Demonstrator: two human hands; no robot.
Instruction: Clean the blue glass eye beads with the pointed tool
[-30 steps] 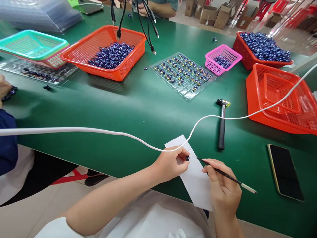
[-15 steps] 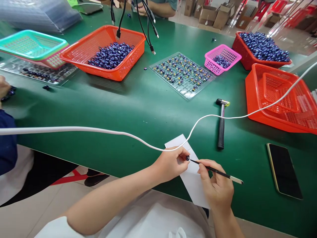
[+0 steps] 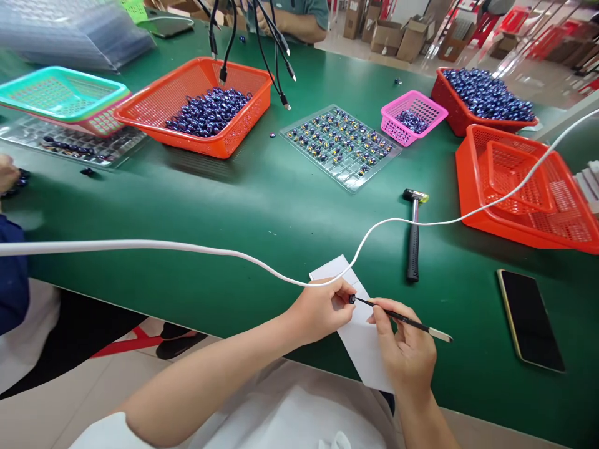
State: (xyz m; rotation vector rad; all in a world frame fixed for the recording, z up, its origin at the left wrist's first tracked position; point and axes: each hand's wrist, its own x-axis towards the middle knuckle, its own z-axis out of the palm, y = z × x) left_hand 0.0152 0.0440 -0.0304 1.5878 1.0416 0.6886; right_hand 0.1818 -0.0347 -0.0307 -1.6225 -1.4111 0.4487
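Note:
Between the thumb and fingertips of my left hand [image 3: 321,313] is a small dark part [image 3: 352,299], too small to make out in detail. My right hand [image 3: 406,349] grips black tweezers [image 3: 403,318] with a silver rear end, held like a pen. The tweezers' tip points left and meets the small part or lies right beside it. Both hands are over a white sheet of paper [image 3: 360,352] on the green table [image 3: 224,206]. A white cable [image 3: 219,251] passes in front of the view, across my left hand.
A hammer [image 3: 412,240] and a phone [image 3: 531,319] lie to the right. Farther back are a clear tray [image 3: 344,146] of small parts, a pink basket [image 3: 414,118], an orange basket [image 3: 196,109] of dark blue pieces and nested orange baskets [image 3: 524,187]. Black cables [image 3: 276,50] hang above. Co-workers sit left and opposite.
The view has shifted slightly, so the far baskets sit a little lower and objects on the right a little farther left. My hands keep the same hold on the part and the tweezers.

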